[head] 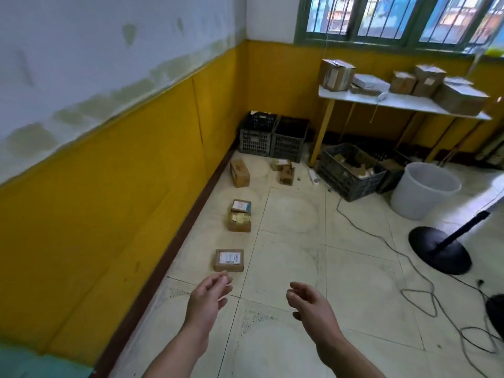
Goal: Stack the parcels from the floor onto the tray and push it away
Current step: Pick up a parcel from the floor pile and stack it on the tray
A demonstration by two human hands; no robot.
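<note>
Both hands empty; 6 parcels on the floor along the yellow wall.

Left hand [210, 294] and right hand [308, 301] are held low over the tiles, fingers loosely curled, gripping and touching nothing. Floor parcels, near to far: 1 nearest parcel [229, 260], flat with its white label up, just ahead of the left fingertips but apart from them; 2 touching each other, the labelled parcel [241, 205] and the taped parcel [239, 222]; 1 larger box [239, 172] close to the skirting; 2 small parcels [281, 163] [287, 174] near the crates. Crates: 2 corner crates [257, 135] [290, 139] side by side, plus 1 dark crate [351, 173] under the table [395, 102], holding cardboard. The table carries several more boxes, too blurred to count firmly. 1 white bucket [425, 190], 1 black stand base [440, 249], cables [381, 241] across the floor.
</note>
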